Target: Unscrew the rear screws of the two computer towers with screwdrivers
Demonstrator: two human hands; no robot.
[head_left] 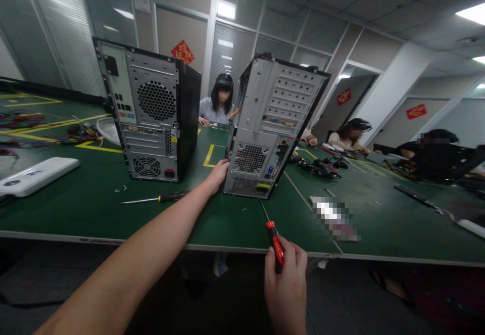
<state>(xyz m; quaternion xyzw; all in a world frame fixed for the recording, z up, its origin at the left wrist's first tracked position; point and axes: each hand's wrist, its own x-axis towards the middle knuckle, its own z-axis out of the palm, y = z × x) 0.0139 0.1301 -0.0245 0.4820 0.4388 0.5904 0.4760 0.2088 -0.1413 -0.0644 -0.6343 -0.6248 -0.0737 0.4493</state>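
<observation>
My left hand (219,174) is at the lower left edge of a grey computer case (261,123), gripping its side, with the fingertips partly hidden. This case stands upright, its back panel with slots, ports and vents facing me. In my right hand (287,279) is a red-handled screwdriver (275,241), its shaft pointing up and away. The screwdriver's tip lies close to the bottom edge of the case; whether it touches cannot be told. Several small screws (244,208) lie on the green table (227,229) in front of the case.
A second computer case (151,112) stands to the left, with another screwdriver (151,199) before it. Further left are a white power bank-like device (41,173) and a white basket (108,130). Cables (322,165) and a blurred phone-like object (333,219) lie right. Several people sit beyond.
</observation>
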